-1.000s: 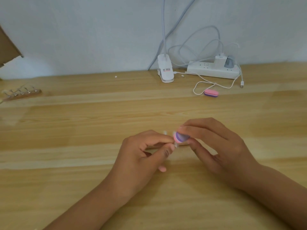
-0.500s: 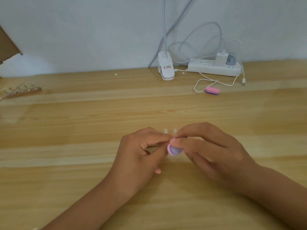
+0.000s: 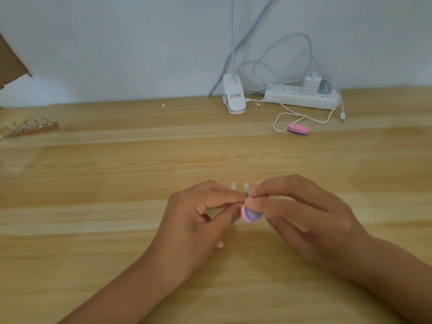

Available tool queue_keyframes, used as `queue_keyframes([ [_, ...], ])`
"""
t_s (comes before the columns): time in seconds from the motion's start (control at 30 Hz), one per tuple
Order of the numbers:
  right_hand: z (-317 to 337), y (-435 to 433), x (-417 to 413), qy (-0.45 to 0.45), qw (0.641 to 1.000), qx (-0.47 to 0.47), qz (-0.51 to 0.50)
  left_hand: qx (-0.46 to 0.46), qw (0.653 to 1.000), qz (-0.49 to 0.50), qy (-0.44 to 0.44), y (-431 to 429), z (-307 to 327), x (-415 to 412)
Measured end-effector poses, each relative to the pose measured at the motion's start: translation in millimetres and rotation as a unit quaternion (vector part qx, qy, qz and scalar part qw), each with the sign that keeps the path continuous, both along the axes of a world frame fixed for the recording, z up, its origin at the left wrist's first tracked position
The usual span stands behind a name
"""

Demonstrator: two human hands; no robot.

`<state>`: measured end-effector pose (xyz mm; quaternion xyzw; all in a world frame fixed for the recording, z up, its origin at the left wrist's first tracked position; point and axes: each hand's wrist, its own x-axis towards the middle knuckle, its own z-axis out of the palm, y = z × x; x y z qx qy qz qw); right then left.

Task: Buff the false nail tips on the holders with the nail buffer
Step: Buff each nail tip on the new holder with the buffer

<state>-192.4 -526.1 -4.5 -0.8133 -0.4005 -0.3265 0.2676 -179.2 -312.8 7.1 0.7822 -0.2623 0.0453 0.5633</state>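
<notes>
Left hand: fingers pinch the holder; pale nail tips stand above.
Right hand: fingers grip the nail buffer, just beside the holder.
Place: mid-worktop, nearer the front edge.

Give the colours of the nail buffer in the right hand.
The nail buffer is pink with a purple face, seen in the head view.
</notes>
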Motion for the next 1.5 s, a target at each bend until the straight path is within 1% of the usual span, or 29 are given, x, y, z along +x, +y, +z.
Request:
queue_keyframes([
  [0.07,-0.1,-0.6,1.4,-0.007,1.000,-0.015,0.006,-0.002,1.000,0.004,0.003,0.6,-0.5,0.6],
  [0.17,4.2,-7.2,7.6,-0.001,1.000,-0.009,-0.030,-0.008,1.000,0.004,0.023,0.0,1.0,1.2],
  [0.3,-0.1,3.4,-1.1,-0.015,1.000,-0.003,0.011,-0.030,0.998,-0.011,0.048,-0.6,1.1,-0.7],
  [0.37,1.7,-0.7,1.8,-0.016,1.000,-0.017,0.003,-0.036,0.997,-0.012,0.064,-1.6,1.6,-0.1],
  [0.47,4.0,-5.1,5.1,-0.007,1.000,-0.009,-0.020,-0.054,0.995,-0.012,0.089,-2.8,3.5,1.7],
  [0.6,0.0,2.0,-0.6,-0.017,1.000,-0.010,0.008,-0.081,0.991,-0.021,0.109,-3.4,3.8,0.8],
  [0.73,3.6,-6.1,5.3,0.000,1.000,0.005,-0.020,-0.092,0.989,-0.009,0.120,-4.1,4.2,2.0],
  [0.87,-1.2,3.2,0.9,-0.015,1.000,0.002,0.011,-0.097,0.986,-0.012,0.137,-3.3,3.7,2.2],
  [0.97,2.7,-9.9,10.5,-0.005,0.999,-0.009,-0.038,-0.108,0.982,-0.003,0.152,-2.7,3.7,3.5],
  [1.03,4.1,-15.2,14.2,0.005,0.997,0.020,-0.070,-0.117,0.981,-0.007,0.152,-3.3,4.4,3.8],
  [1.13,3.6,-7.4,8.6,0.010,0.996,0.065,-0.053,-0.126,0.980,-0.018,0.154,-5.3,4.6,4.5],
  [1.2,1.9,0.2,3.6,0.008,0.998,0.066,-0.021,-0.129,0.979,-0.030,0.152,-6.6,5.6,3.7],
  [1.27,0.8,2.9,2.1,0.003,0.999,0.046,-0.007,-0.131,0.981,-0.035,0.141,-6.6,6.1,2.5],
  [1.33,1.2,-1.8,5.9,0.005,0.999,0.030,-0.023,-0.129,0.982,-0.031,0.138,-5.5,5.4,2.4],
  [1.4,2.5,-6.6,8.8,0.007,0.998,0.035,-0.048,-0.119,0.983,-0.027,0.140,-4.7,4.8,3.3],
  [1.5,1.4,-2.2,4.6,0.004,0.998,0.056,-0.027,-0.099,0.987,-0.034,0.125,-4.7,6.1,4.3],
])
